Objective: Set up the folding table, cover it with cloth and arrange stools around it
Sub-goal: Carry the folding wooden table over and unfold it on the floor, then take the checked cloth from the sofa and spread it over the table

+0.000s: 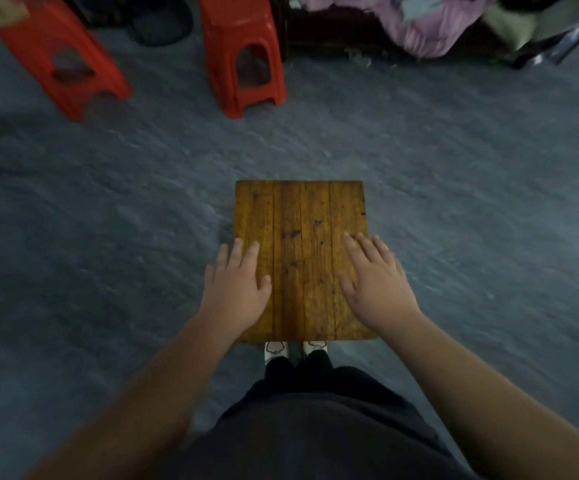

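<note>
A small wooden folding table [300,237] with a plank top stands on the grey floor right in front of me. My left hand [236,285] lies flat over its left edge, fingers straight. My right hand [373,282] lies flat over the right edge, fingers straight too. Whether the palms touch the wood or hover just above it I cannot tell. Two red plastic stools stand at the back: one [243,53] upright near the middle, another [59,57] further left. No cloth for the table is clearly visible.
Grey rough floor [125,209] spreads all around the table. Dark furniture [333,32] with pink and pale fabric [419,26] piled on it lines the back right. A dark round object [163,22] lies between the stools. My white shoes [295,349] show under the table's near edge.
</note>
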